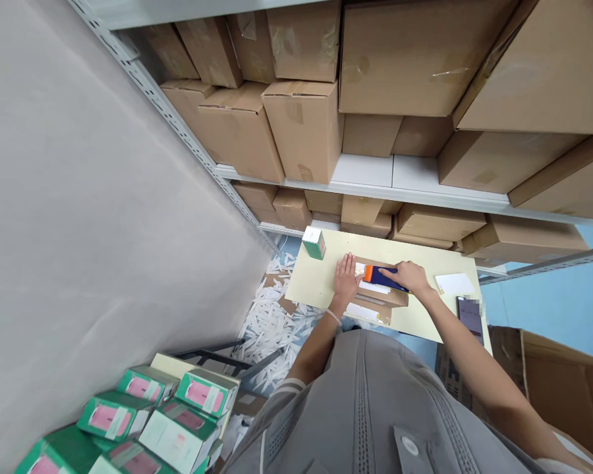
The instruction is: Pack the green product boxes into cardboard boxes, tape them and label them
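Note:
An opened brown cardboard box point(383, 298) lies on the pale yellow table, with white pieces visible inside it. My right hand point(412, 277) grips a flat dark blue item with an orange end point(381, 277), its index finger stretched along the top. The item lies over the box's opening; its exact kind cannot be made out. My left hand point(346, 280) rests flat at the box's left end, fingers extended and thumb near the orange end. A green and white small box point(314, 243) stands at the table's far left corner.
On the table point(306, 283) are a white card point(454, 284) and a phone point(469, 319) at the right. Shelves of cartons point(301, 125) rise behind. White paper strips point(271, 322) litter the floor. Green boxes point(178, 434) are stacked lower left; a large open carton point(563, 388) stands right.

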A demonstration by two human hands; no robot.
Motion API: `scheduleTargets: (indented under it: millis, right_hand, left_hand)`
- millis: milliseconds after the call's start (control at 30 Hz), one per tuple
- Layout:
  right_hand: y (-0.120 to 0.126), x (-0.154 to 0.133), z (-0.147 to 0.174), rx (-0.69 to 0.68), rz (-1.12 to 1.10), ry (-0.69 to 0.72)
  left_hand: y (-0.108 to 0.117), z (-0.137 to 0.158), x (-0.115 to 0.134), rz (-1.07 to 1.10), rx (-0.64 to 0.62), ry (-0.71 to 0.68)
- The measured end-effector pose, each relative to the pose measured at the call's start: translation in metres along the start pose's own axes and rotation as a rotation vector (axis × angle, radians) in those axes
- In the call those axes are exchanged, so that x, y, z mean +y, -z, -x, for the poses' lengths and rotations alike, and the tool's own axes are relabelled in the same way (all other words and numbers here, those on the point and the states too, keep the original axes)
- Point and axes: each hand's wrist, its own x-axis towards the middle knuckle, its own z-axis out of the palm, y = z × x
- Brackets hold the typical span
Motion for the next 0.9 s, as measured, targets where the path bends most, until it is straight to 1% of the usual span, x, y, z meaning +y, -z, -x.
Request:
scheduleTargets:
  millis: [100,167,233,367,400,467,533,600,667,800,833,900]
  right_hand:
    - [0.003,-0.001,0.001,0.005,-0.014,0.001]
    - [0.004,0.000,0.001,0.006,-0.027,0.005]
    - [0.005,0.001,0.001,0.006,-0.037,0.011]
    - [0.006,0.002,0.001,0.012,-0.035,0.028]
    - [0.006,0.002,0.002,0.013,-0.033,0.033]
    - [0.008,0.005,0.002,0.011,-0.045,0.045]
    - [0.012,0.013,0.003,0.002,-0.083,0.069]
    - [0.017,0.030,0.006,-0.008,-0.116,0.098]
    - [0.022,0.058,0.011,-0.005,-0.126,0.097]
    - [0.026,0.130,0.031,0.016,-0.128,-0.020]
    - [0.024,0.145,0.038,0.016,-0.131,-0.054]
    - [0.018,0.164,0.048,0.013,-0.110,-0.062]
  left_hand:
    - [-0.001,0.001,0.002,-0.079,-0.010,-0.010]
    - [0.000,0.001,0.002,-0.097,0.000,-0.020]
    - [0.001,0.003,0.002,-0.088,-0.005,-0.065]
    - [0.001,0.006,0.009,0.030,-0.066,-0.205]
    - [0.002,0.007,0.010,0.077,-0.063,-0.208]
    - [0.003,0.007,0.013,0.171,-0.043,-0.167]
    - [0.004,0.007,0.014,0.217,-0.043,-0.133]
    - [0.005,0.007,0.012,0.185,-0.061,-0.147]
    - [0.006,0.006,0.010,0.108,-0.073,-0.179]
    - [0.006,0.005,0.007,-0.021,-0.090,-0.192]
    - [0.006,0.005,0.008,-0.034,-0.096,-0.192]
    - [0.004,0.004,0.010,-0.047,-0.108,-0.186]
